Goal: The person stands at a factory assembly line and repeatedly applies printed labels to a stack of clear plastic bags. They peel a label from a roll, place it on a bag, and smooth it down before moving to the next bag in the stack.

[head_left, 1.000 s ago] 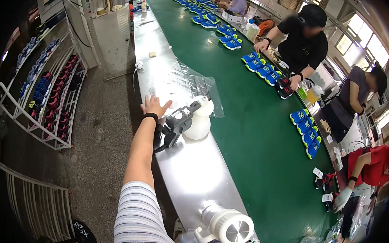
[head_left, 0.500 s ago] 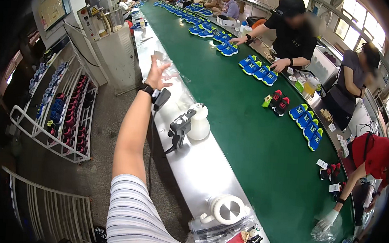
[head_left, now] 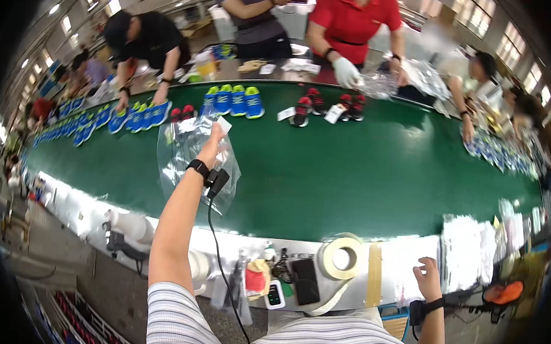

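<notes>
A green conveyor belt (head_left: 350, 170) carries blue sneakers (head_left: 232, 100). Above it hangs a clear plastic bag (head_left: 186, 158), its top edge pinched in the left hand (head_left: 213, 142) fingers. The right hand (head_left: 429, 278) rests on the table (head_left: 407, 266), fingers loosely curled, near a tape roll (head_left: 341, 257).

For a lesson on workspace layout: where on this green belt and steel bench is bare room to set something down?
Free: the green belt between the clear bag and the far shoes. Crowded: the steel bench around the tape roll.
</notes>
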A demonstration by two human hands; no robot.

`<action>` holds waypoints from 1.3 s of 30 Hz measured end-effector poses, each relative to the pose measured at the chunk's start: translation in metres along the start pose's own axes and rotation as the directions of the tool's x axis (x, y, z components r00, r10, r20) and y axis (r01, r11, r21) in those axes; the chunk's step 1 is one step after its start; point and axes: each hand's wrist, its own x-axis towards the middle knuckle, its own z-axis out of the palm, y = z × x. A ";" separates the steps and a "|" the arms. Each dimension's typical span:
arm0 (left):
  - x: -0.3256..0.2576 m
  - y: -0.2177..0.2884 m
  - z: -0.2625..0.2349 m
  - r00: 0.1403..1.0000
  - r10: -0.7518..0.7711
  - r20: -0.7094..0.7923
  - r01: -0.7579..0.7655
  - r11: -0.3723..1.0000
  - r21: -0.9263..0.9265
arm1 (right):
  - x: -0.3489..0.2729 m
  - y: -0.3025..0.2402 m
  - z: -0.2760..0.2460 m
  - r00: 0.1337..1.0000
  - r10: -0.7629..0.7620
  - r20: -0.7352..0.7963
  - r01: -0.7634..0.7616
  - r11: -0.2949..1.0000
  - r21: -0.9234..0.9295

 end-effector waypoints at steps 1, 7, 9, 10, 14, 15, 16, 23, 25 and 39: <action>0.018 0.001 0.041 0.996 -0.007 0.083 0.007 1.000 -0.002 | -0.015 0.026 -0.014 0.999 0.031 -0.044 -0.032 0.999 -0.015; 0.055 0.042 0.259 0.976 0.141 0.164 -0.142 0.990 -0.003 | -0.049 0.120 -0.070 0.982 0.143 -0.125 -0.145 0.989 -0.005; 0.085 0.039 0.285 0.959 0.232 0.164 -0.227 0.973 -0.049 | -0.046 0.138 -0.082 0.987 0.131 -0.089 -0.133 0.991 -0.007; 0.085 0.041 0.302 0.945 0.272 0.183 -0.266 0.962 -0.059 | -0.047 0.147 -0.091 0.989 0.128 -0.072 -0.129 0.992 -0.012; 0.028 0.057 0.385 0.974 0.141 0.176 -0.120 0.985 -0.123 | -0.042 0.186 -0.109 0.995 0.094 -0.032 -0.095 0.995 -0.009; 0.019 0.050 0.396 0.969 0.126 0.213 -0.106 0.989 -0.100 | -0.041 0.200 -0.111 1.000 0.020 -0.003 -0.020 0.999 -0.037; 0.000 0.048 0.415 0.972 0.103 0.210 -0.090 0.993 -0.073 | -0.040 0.209 -0.107 1.000 0.001 0.012 -0.001 0.999 -0.034; -0.103 -0.043 0.441 0.953 0.185 0.240 -0.205 0.977 0.061 | -0.034 0.243 -0.040 0.892 -0.436 0.117 0.432 0.900 0.054; -0.160 -0.068 0.444 0.939 0.220 0.264 -0.253 0.962 0.099 | -0.040 0.245 -0.023 0.838 -0.538 0.084 0.532 0.842 0.090; -0.405 -0.228 0.563 0.511 0.444 0.736 -0.829 0.482 0.285 | -0.064 0.270 0.014 0.871 -0.449 -0.199 0.464 0.885 0.037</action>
